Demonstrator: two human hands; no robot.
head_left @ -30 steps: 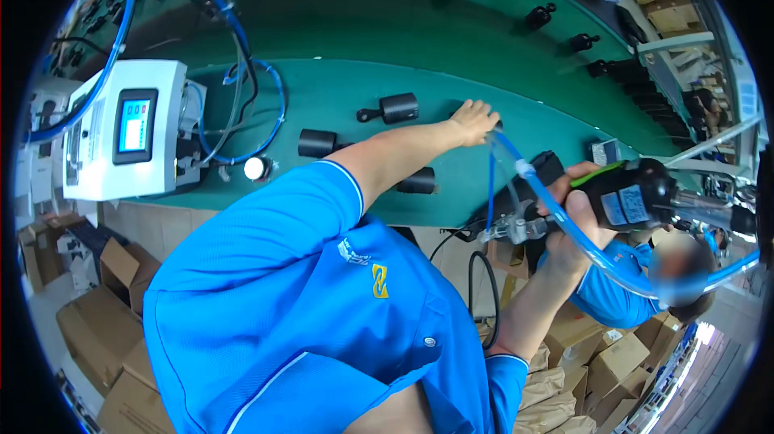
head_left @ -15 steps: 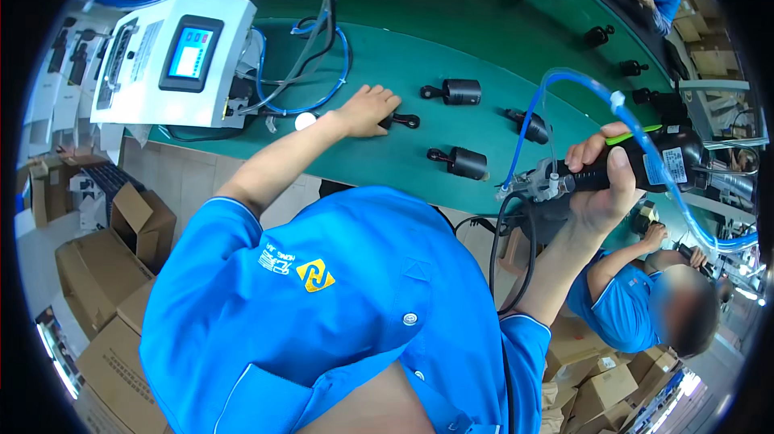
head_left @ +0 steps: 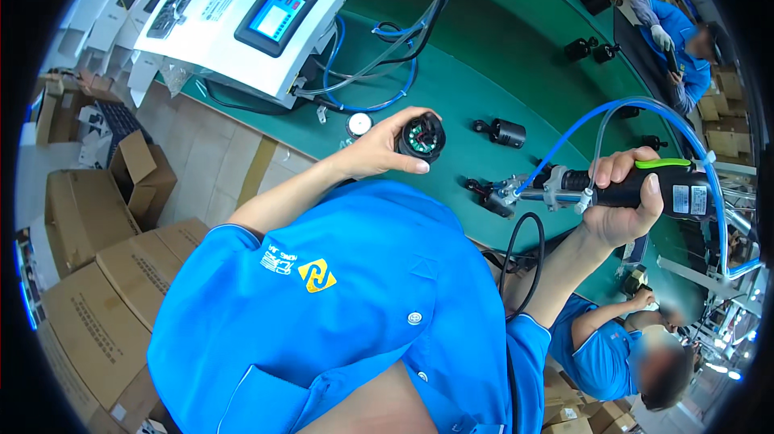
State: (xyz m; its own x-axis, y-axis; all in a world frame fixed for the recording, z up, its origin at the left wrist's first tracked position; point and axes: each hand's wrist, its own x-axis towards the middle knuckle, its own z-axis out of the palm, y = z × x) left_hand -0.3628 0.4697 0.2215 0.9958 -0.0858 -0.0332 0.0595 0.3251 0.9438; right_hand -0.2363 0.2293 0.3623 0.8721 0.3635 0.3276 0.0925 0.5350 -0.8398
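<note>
My left hand [head_left: 380, 146] is raised over the near edge of the green bench, closed round a short black cylinder [head_left: 436, 144]. The cylinder's end faces up and shows a green circuit board with reddish wires inside. My right hand [head_left: 621, 216] grips a black electric screwdriver [head_left: 677, 191] with a bright green lever. Its metal nose points left, and a blue hose [head_left: 637, 102] loops over it. One black cylinder with a ring-ended stem [head_left: 508, 133] lies on the bench between my hands. Another ring-ended black part [head_left: 477, 185] is partly hidden behind the screwdriver's nose.
A white machine with a touch screen [head_left: 242, 19] stands at the left, with hoses and cables coiled beside it. A white round piece [head_left: 359, 124] lies near my left wrist. More black parts [head_left: 579, 49] line the far side. Two co-workers in blue sit at the right. Cardboard boxes [head_left: 93, 216] stand lower left.
My left hand has lifted a black cylinder off the bench and turned its end upward. The screwdriver stays in my right hand. The view has shifted, with the machine now appearing larger.
</note>
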